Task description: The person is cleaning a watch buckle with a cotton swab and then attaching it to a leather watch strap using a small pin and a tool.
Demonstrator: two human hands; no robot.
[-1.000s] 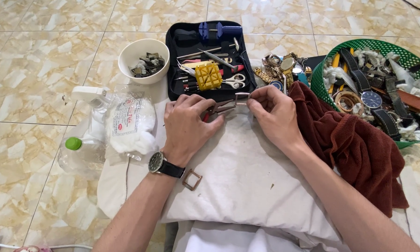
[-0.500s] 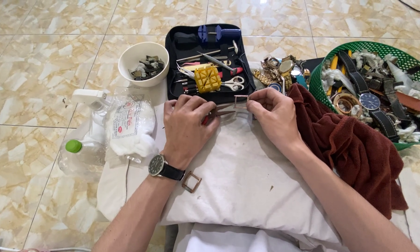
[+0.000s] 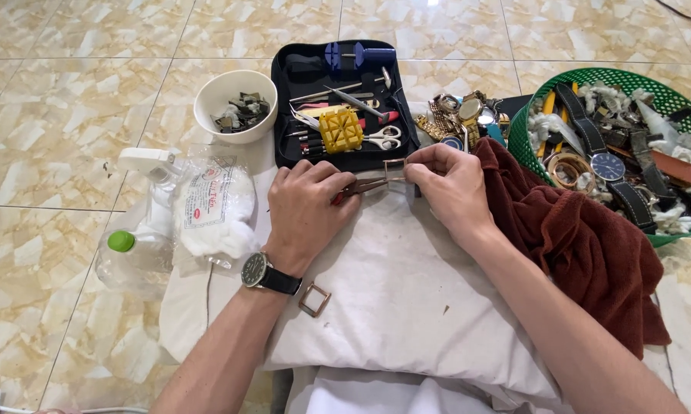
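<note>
My left hand (image 3: pixel 309 211), a black wristwatch on its wrist, grips small pliers (image 3: pixel 365 185) whose jaws point right. My right hand (image 3: pixel 449 184) pinches a small square metal frame (image 3: pixel 394 170) at the pliers' tips. Both hands hover over a white pillow (image 3: pixel 407 307) just in front of an open black tool case (image 3: pixel 345 107). A second square copper-coloured frame (image 3: pixel 314 299) lies on the pillow near my left wrist.
A white bowl (image 3: pixel 235 107) of small metal parts sits at the left of the case. A green basket (image 3: pixel 629 153) of watches and straps stands at the right, with a dark red towel (image 3: pixel 583 245) beside it. A spray bottle (image 3: pixel 142 230) and a bag of cotton (image 3: pixel 211 207) lie left.
Both hands stay at the same spot; the square frame now shows more plainly between my right fingertips and the pliers' tips.
</note>
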